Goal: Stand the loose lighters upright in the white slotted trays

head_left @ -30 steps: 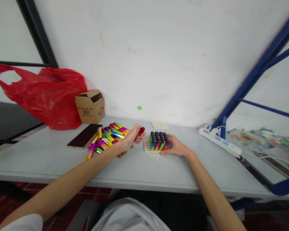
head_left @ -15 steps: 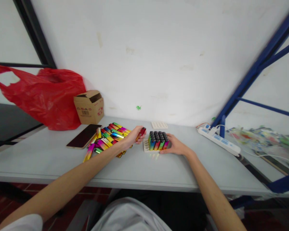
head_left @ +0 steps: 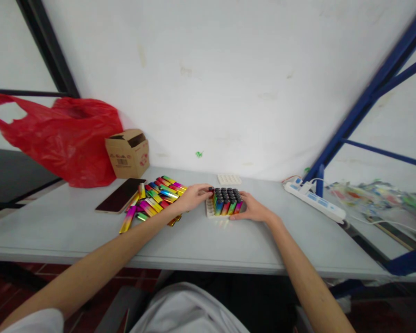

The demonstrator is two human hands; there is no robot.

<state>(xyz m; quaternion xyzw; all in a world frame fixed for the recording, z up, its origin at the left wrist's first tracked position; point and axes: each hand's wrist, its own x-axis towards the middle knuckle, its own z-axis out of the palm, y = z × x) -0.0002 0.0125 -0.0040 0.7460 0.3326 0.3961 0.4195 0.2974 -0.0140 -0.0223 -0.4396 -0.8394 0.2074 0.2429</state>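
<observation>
A white holed tray [head_left: 210,213] bears several upright lighters [head_left: 228,201] with black tops and rainbow bodies, packed in rows. At the tray's back left corner, my left hand [head_left: 194,196] pinches a dark red lighter [head_left: 211,190], which stands upright beside the rows. My right hand [head_left: 251,208] is closed round the right side of the tray, thumb at the front corner and fingers behind. Left of the tray lies a loose pile of shiny coloured lighters [head_left: 156,200], partly behind my left forearm.
A phone [head_left: 120,196], a cardboard box [head_left: 128,155] and a red plastic bag [head_left: 79,148] stand or lie at the left. A second white tray [head_left: 229,179] is near the wall. A power strip [head_left: 315,202] lies at the right by a blue frame.
My left hand has moved slightly right with the red lighter, which was tilted in front of the fingers and is now upright at the tray's back left. My right hand has stayed put.
</observation>
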